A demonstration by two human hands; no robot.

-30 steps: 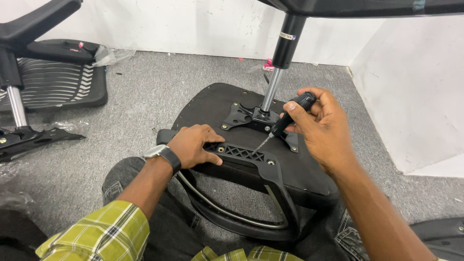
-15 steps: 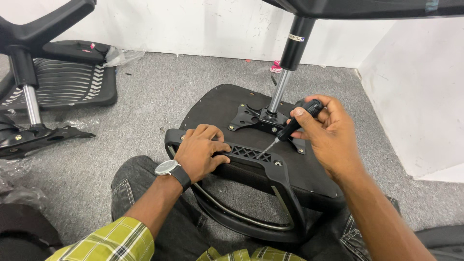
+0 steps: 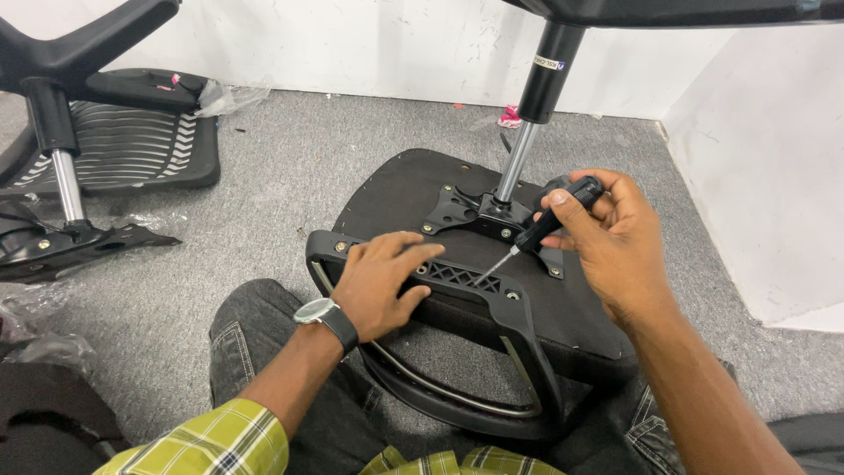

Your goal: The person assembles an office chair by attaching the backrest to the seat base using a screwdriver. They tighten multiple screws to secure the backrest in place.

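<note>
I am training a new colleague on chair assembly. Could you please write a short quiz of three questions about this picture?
1. True or false: the right hand holds a screwdriver with a black handle.
2. Multiple choice: the left hand rests on
A. the gas cylinder
B. the black armrest
C. the carpet
3. Fill in: the gas cylinder rises from a metal ____ bolted under the seat.

Key
1. True. Its tip points down at the armrest bracket.
2. B. The palm lies flat on the black armrest, which lies across the upturned seat.
3. Plate: the mounting plate.
</note>
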